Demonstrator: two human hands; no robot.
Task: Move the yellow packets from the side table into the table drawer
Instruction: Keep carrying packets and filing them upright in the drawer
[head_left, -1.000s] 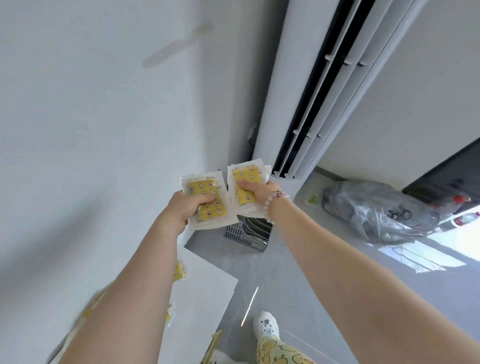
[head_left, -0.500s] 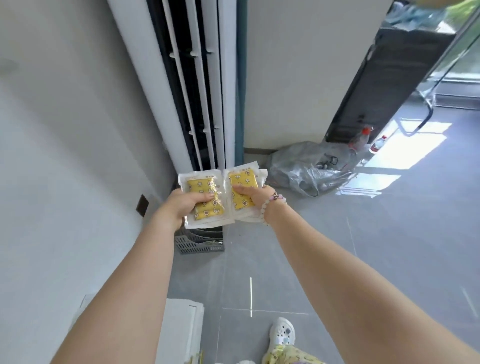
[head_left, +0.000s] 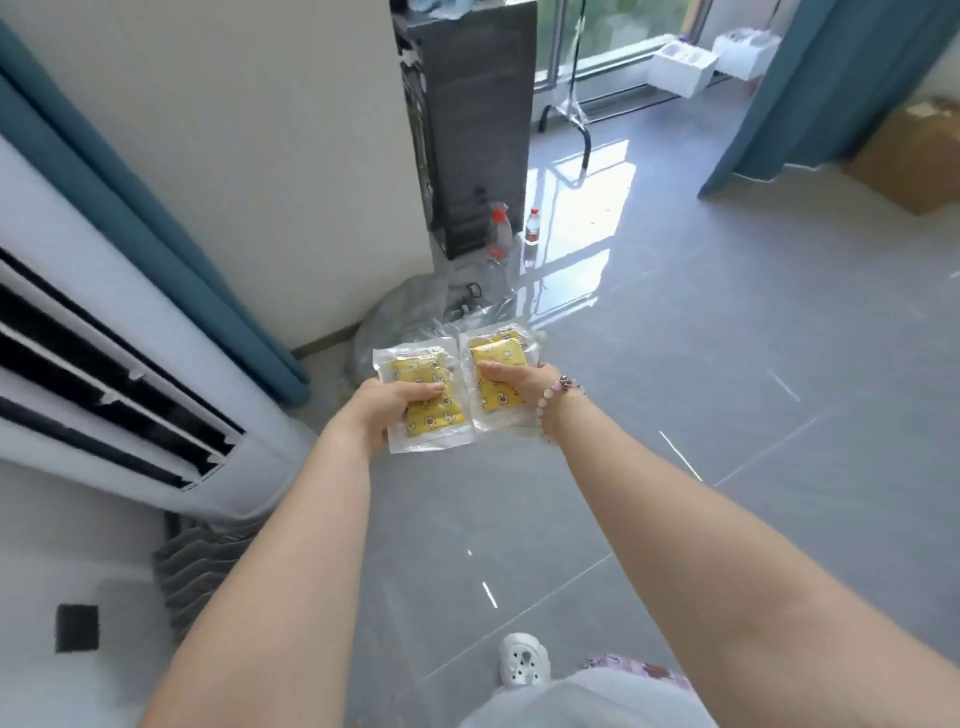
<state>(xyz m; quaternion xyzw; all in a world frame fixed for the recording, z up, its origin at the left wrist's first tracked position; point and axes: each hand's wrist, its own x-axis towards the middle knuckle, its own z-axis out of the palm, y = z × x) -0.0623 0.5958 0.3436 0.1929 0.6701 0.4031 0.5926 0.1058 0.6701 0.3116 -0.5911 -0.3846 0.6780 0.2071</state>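
Each yellow packet is a clear, crinkly plastic pouch with a flat sealed border, and inside it sits a soft-looking rectangular yellow pad printed with small white flowers. The left packet (head_left: 423, 397) and the right packet (head_left: 498, 382) are held side by side in mid-air at the centre of the view, their inner edges touching or nearly so, well above the grey floor (head_left: 675, 441). Behind the right packet a further pouch edge shows at about 1 o'clock, so there may be more than one in that stack, though the view is too soft to count. The left hand (head_left: 384, 405) grips its packet from the 8 o'clock side, thumb pressed flat across the yellow pad and the other fingers hidden under the pouch. The right hand (head_left: 519, 379) grips the other packet from the 4 o'clock side, thumb likewise laid on top. A bracelet (head_left: 556, 402) of pale round beads circles the right wrist. Both bare forearms stretch forward from the bottom of the view and converge towards the packets. Beyond the packets, at 12 o'clock, a wrinkled translucent plastic bag (head_left: 405, 317) lies on the glossy tiles, holding dark items that are hard to make out. At 9 o'clock stands a white slatted air conditioner (head_left: 119, 374), and at 2 o'clock a brown cardboard box (head_left: 909, 156) rests on the floor.
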